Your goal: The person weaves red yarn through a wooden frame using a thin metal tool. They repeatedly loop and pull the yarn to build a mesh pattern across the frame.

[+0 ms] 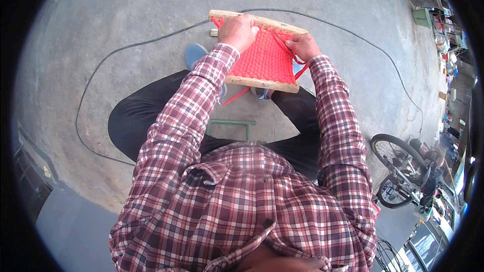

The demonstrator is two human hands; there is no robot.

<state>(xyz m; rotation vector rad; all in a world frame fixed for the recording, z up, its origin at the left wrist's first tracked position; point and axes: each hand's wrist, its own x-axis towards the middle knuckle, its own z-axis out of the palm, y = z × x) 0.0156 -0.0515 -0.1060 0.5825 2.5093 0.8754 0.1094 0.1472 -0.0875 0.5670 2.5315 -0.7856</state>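
Observation:
A wooden frame with two pale rails, like a small folding stool, stands in front of me; its near rail faces me, its far rail lies beyond. Between them stretches a woven red cord seat. My left hand is closed over the seat's far left part, against the far rail; what its fingers grip is hidden. A red loop pokes out beside it. At the far right corner, my right hand pinches a loose red cord, which loops down along the seat's right edge.
A long black cable curves over the concrete floor around the frame. Between my legs is a green metal bar. A bicycle is at the right, and cluttered shelves line the far right side.

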